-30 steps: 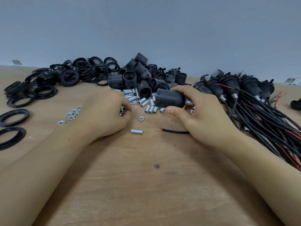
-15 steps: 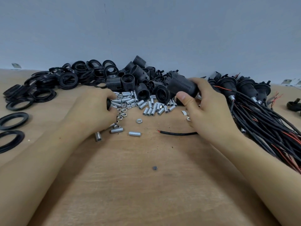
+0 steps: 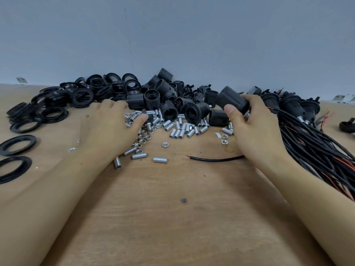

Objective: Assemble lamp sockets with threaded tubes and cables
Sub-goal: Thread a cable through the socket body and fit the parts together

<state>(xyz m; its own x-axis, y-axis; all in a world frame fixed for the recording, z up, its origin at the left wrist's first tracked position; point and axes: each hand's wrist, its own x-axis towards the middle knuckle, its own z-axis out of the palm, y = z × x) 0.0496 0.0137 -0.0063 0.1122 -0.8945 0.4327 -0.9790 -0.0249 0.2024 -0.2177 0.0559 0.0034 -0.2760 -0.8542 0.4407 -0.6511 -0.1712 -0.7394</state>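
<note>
My right hand (image 3: 253,127) grips a black ribbed lamp socket (image 3: 231,99), lifted and tilted near the bundle of finished sockets with cables (image 3: 307,139) on the right. Its black cable (image 3: 215,159), red at the tip, trails across the table under that hand. My left hand (image 3: 113,125) lies over the scatter of silver threaded tubes (image 3: 178,129) and nuts (image 3: 143,139), thumb and fingers pinching a small dark part (image 3: 148,117). A heap of empty black sockets (image 3: 169,100) sits just behind the tubes.
Black threaded rings (image 3: 76,95) are piled at the back left, and two lie loose near the left edge (image 3: 16,144). A lone nut (image 3: 165,144) and tube (image 3: 160,160) sit mid-table. A grey wall stands close behind. A small dark speck (image 3: 184,200) lies on the wooden table.
My right hand has lifted the socket up and to the right, toward the cabled bundle. My left hand has moved forward from the nuts into the tube pile.
</note>
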